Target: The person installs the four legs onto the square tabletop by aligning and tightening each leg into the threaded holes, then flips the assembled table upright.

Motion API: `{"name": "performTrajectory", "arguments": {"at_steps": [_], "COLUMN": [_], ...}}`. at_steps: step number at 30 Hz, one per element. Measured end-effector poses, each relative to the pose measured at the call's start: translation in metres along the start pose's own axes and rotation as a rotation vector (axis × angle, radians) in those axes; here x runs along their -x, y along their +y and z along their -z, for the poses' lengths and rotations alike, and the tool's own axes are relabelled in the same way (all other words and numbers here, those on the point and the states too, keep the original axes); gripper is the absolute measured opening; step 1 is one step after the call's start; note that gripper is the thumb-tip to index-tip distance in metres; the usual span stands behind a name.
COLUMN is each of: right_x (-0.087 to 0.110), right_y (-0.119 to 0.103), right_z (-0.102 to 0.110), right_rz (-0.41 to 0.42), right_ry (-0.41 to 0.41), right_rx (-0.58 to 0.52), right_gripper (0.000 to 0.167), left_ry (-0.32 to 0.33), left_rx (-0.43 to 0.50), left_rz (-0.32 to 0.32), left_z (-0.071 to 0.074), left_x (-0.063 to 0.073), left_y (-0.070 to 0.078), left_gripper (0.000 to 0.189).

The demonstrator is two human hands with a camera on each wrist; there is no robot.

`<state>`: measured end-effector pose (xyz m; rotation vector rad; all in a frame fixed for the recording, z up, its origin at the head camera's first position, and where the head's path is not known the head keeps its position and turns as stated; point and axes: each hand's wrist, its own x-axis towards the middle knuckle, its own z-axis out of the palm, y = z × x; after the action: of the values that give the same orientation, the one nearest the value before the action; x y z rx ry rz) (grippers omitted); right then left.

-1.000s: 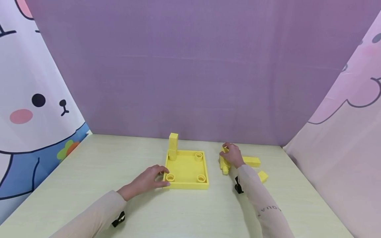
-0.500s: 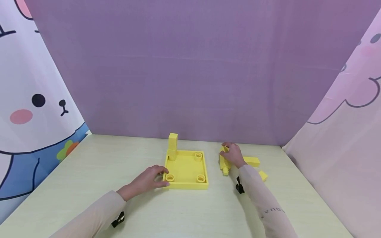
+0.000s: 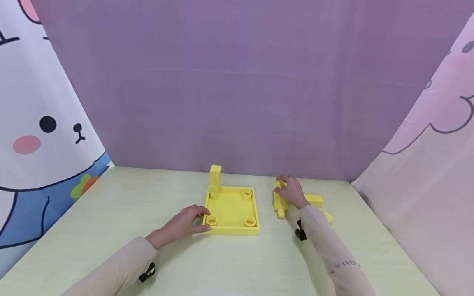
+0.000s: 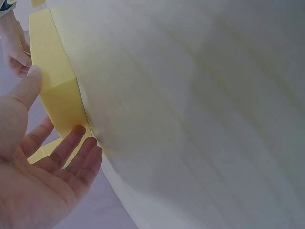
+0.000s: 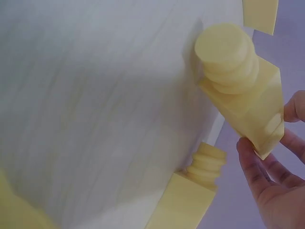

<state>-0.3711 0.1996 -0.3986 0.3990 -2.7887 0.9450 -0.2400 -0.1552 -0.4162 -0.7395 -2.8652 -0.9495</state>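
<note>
A yellow square tabletop lies with its rim and round corner sockets facing up. One yellow leg stands upright at its far left corner. My left hand holds the near left corner, thumb along the front side and fingers at the left side; the left wrist view shows the tabletop's outer wall between them. To the right, my right hand grips another yellow leg by its far part. In the right wrist view this leg points its threaded round end toward the camera.
Two more yellow legs lie on the pale table to the right, partly behind my right arm. A threaded end of one leg shows in the right wrist view. A purple curtain hangs behind the table.
My right hand and forearm have shifted slightly right, and the gripped leg has moved a little with them. The left hand and tabletop stay in place.
</note>
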Motion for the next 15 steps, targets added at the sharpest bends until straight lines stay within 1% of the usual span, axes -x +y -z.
{"name": "performTrajectory", "arguments": {"at_steps": [4, 8, 15], "right_x": [0.001, 0.002, 0.0024], "right_y": [-0.0013, -0.003, -0.0017], "right_z": [0.002, 0.003, 0.0052], "right_rz": [0.015, 0.008, 0.022], "right_ry": [0.011, 0.015, 0.04], "right_rx": [-0.008, -0.02, -0.015], "right_gripper": [0.034, 0.033, 0.028], "left_ry": [0.0, 0.0, -0.001], "left_rx": [0.001, -0.002, 0.0], "left_rz": [-0.009, -0.014, -0.015], "left_z": [0.0002, 0.0004, 0.0005], "left_x": [-0.0003, -0.0002, -0.0003], "left_y": [-0.0004, -0.0004, 0.0004], "left_gripper": [0.043, 0.042, 0.042]}}
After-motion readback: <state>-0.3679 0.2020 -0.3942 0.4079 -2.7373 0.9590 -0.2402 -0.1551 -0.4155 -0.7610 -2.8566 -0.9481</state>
